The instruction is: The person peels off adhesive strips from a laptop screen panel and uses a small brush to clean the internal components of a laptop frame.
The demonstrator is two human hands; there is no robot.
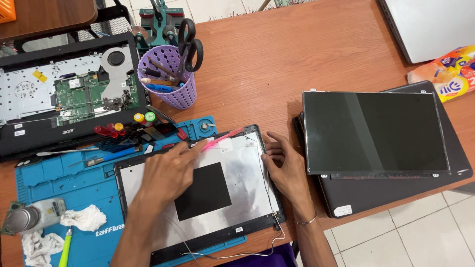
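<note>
Now both hands rest open on the laptop lid shell [237,168], which lies across the blue repair mat's [59,178] right edge. Flat left hand [166,173] points fingers toward a pink pry tool [222,138] at the shell's top edge; right hand [284,165] touches its right rim, grasping nothing.

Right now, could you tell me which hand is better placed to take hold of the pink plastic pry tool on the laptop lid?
Probably the left hand: its fingertips already reach the pink plastic pry tool, while the right hand rests on the lid's right edge.
</note>
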